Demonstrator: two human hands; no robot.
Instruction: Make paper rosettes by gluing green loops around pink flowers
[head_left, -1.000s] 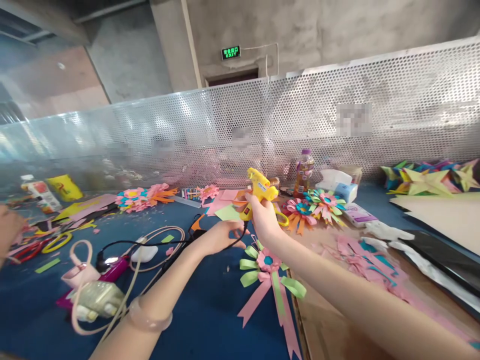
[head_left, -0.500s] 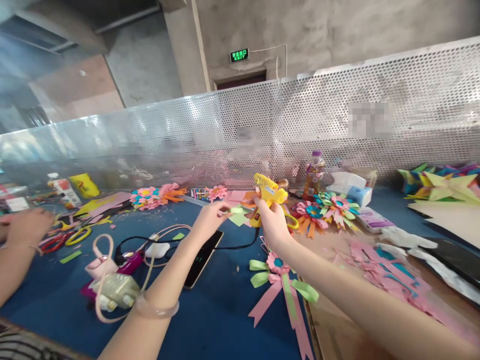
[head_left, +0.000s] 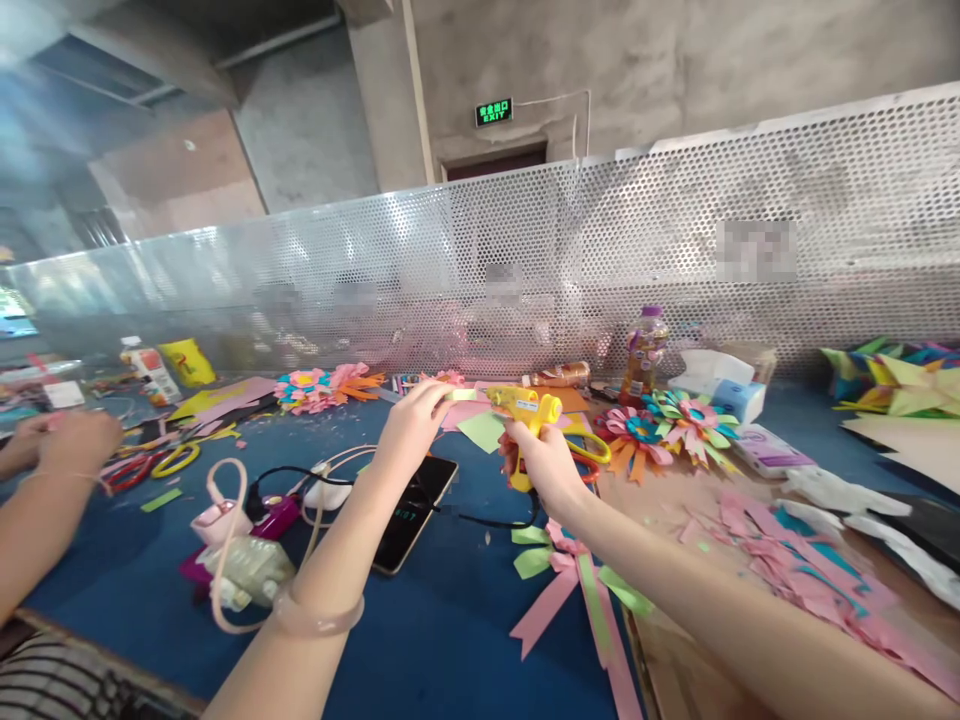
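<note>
Head view: right hand (head_left: 549, 462) grips yellow glue gun (head_left: 529, 406).

Covered, Cropped, Blurred

At centre, the right hand (head_left: 546, 462) covers part of the yellow glue gun (head_left: 531, 407), its label too small to read. The left hand (head_left: 411, 418) hides one end of the green paper strip (head_left: 460, 395). The left forearm (head_left: 346, 535) overlaps the smartphone (head_left: 418, 525); the right forearm (head_left: 697, 590) masks the top of the paper rosette (head_left: 571, 545), whose tail is cut off at bottom. At far left, what the co-worker's hands (head_left: 79, 440) hold is unclear. Upper right, pixelation blurs the perforated screen (head_left: 855, 190).
</note>
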